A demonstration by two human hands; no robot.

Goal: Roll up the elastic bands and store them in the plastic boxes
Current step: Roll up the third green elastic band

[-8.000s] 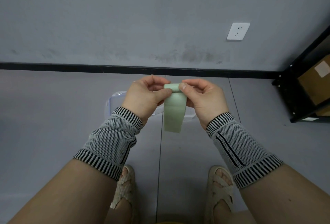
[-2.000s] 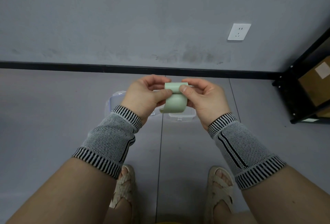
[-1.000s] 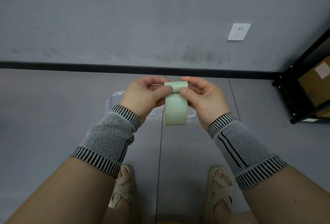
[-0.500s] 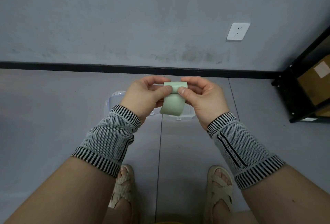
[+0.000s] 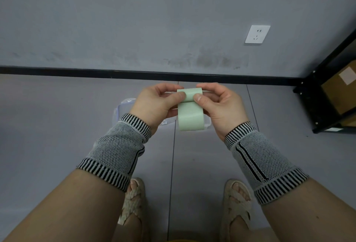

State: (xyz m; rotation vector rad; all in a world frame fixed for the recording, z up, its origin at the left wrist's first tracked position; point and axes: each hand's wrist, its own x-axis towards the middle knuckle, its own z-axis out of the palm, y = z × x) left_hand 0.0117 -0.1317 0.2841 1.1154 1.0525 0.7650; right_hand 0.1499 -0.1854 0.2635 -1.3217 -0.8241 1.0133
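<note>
Both hands roll a pale green band above a clear box on the floor.

Nearest the camera, two sandals (image 5: 133, 201) stand on the grey floor (image 5: 57, 126), below and well apart from the grip. Knit wrist sleeves (image 5: 117, 149) cover both forearms. The left hand (image 5: 156, 103) and right hand (image 5: 221, 104) each pinch one end of the rolled top of the band (image 5: 189, 110) between thumb and curled fingers; its loose tail hangs straight down between the wrists, the lower edge free in the air. Just beyond and beneath the hands, the box (image 5: 123, 106) lies partly hidden, its rounded rim showing at the left. Bare floor spreads to both sides. Farther off, a black skirting (image 5: 77, 72) edges the wall; a socket (image 5: 257, 34) and a black shelf (image 5: 316, 95) stand to the right.
</note>
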